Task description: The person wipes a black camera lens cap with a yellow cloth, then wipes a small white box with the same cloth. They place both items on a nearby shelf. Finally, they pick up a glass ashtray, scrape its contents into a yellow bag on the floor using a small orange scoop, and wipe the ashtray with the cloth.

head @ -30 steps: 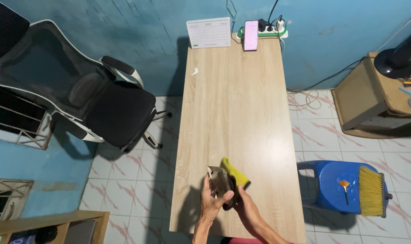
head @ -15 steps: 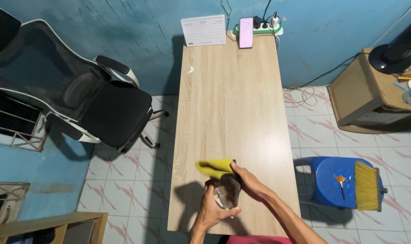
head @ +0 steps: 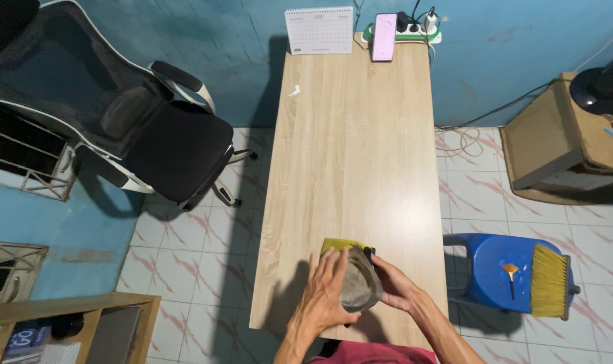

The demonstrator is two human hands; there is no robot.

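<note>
At the near end of the long wooden table [head: 354, 155], both my hands are on a worn grey-brown rounded object [head: 360, 283]. My left hand [head: 325, 293] cups its left side, fingers spread upward and thumb under its near edge. My right hand [head: 395, 286] grips its right side. A yellow cloth [head: 337, 244] shows just beyond the object, mostly hidden under it and my left fingertips. I cannot tell whether either hand also holds the cloth.
A desk calendar [head: 319, 30], a phone [head: 385, 37] and a power strip [head: 414, 32] stand at the far end; a white scrap [head: 294, 90] lies nearby. Office chair [head: 158, 148] to the left. Blue stool [head: 502, 273] with a yellow brush [head: 549, 280] to the right.
The yellow cloth, held out to the left by my right hand, is now tucked behind the object. My right hand has moved onto the object's right side, and my left fingers have spread.
</note>
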